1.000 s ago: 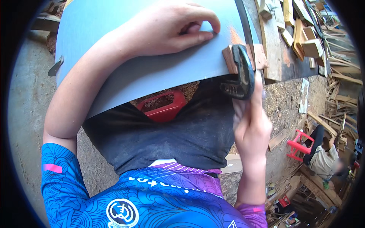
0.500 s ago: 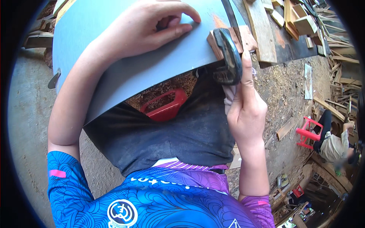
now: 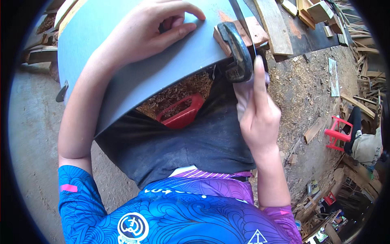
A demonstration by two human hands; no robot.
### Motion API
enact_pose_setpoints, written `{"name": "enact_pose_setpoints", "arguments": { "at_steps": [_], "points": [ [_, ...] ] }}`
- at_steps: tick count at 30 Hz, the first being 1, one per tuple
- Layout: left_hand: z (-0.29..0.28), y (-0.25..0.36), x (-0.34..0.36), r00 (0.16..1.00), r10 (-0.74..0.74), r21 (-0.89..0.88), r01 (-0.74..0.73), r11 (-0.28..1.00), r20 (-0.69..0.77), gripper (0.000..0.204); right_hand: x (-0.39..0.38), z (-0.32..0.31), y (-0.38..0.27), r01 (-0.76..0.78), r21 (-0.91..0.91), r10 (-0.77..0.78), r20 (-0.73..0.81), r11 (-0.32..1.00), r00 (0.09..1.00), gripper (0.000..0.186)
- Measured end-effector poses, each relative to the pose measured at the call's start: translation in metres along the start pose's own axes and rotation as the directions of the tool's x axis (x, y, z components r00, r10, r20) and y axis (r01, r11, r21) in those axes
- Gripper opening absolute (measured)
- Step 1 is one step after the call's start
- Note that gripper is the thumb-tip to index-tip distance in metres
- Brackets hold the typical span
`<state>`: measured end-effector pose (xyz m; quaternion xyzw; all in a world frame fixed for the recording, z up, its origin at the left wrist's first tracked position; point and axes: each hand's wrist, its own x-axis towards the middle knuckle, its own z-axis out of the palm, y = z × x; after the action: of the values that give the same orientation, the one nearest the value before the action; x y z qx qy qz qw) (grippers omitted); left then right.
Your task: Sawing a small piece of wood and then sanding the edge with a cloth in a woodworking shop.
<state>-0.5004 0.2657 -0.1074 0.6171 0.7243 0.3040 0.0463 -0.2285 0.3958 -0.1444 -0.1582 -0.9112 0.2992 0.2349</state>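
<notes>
Closed round the near end of a narrow dark-bladed tool [image 3: 243, 22], the right hand [image 3: 262, 120] keeps its index finger straight along the blade, pointing away from the body. The tool's long axis runs from that hand up past the reddish wooden block [image 3: 256, 33] toward the top of the view, leaning a little to the left, its thin edge seen nearly end-on. It lies at the right side of the grey-blue board [image 3: 183, 55], just beside the black clamp [image 3: 239, 57] set over the block and the board's near edge.

On the board, the left hand [image 3: 162, 26] lies with fingers loosely curled, thumb and index tips apart, and nothing visible between them. Reddish dust [image 3: 224, 16] is scattered just left of the blade, beyond the block.

Much is out of sight: the upper edge cuts off the tool's far end and the back of the left hand, whose curled fingers are partly hidden. The handle is covered by the right hand; whether the pale material [image 3: 243, 97] under its fingers is cloth I cannot tell. The clamp's lower part is too dark to make out, and the block's contact with the blade is unclear.
</notes>
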Motion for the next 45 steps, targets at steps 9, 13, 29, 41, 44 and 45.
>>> {"name": "enact_pose_setpoints", "arguments": {
  "at_steps": [9, 13, 29, 41, 44, 45],
  "points": [
    [0.000, 0.007, 0.005, 1.000, -0.007, -0.020, 0.007, 1.000, -0.016, 0.023, 0.021, 0.014, 0.020, 0.133, -0.031, -0.134, -0.017, 0.991, 0.991, 0.065],
    [0.000, 0.007, 0.004, 1.000, -0.022, -0.009, 0.022, 1.000, -0.006, 0.022, 0.000, 0.021, 0.019, 0.104, 0.022, -0.103, -0.047, 0.994, 0.994, 0.066],
    [-0.013, 0.004, 0.007, 0.990, -0.021, -0.184, 0.047, 0.982, 0.142, 0.024, -0.033, -0.055, -0.014, -0.181, 0.100, 0.157, 0.206, 0.978, 0.966, 0.064],
    [0.005, -0.017, -0.012, 0.984, 0.135, -0.143, -0.152, 0.978, -0.120, 0.018, 0.019, -0.070, -0.048, -0.049, -0.125, 0.091, 0.365, 0.991, 0.927, 0.064],
    [-0.003, -0.009, -0.008, 0.977, 0.172, -0.195, -0.195, 0.961, -0.127, 0.018, 0.006, -0.101, -0.061, -0.127, -0.409, 0.304, 0.402, 0.904, 0.864, 0.054],
    [0.005, -0.009, 0.006, 0.993, 0.102, -0.160, -0.109, 0.981, -0.051, 0.018, 0.017, -0.082, -0.051, 0.021, -0.225, 0.062, 0.354, 0.974, 0.933, 0.054]
  ]
}}
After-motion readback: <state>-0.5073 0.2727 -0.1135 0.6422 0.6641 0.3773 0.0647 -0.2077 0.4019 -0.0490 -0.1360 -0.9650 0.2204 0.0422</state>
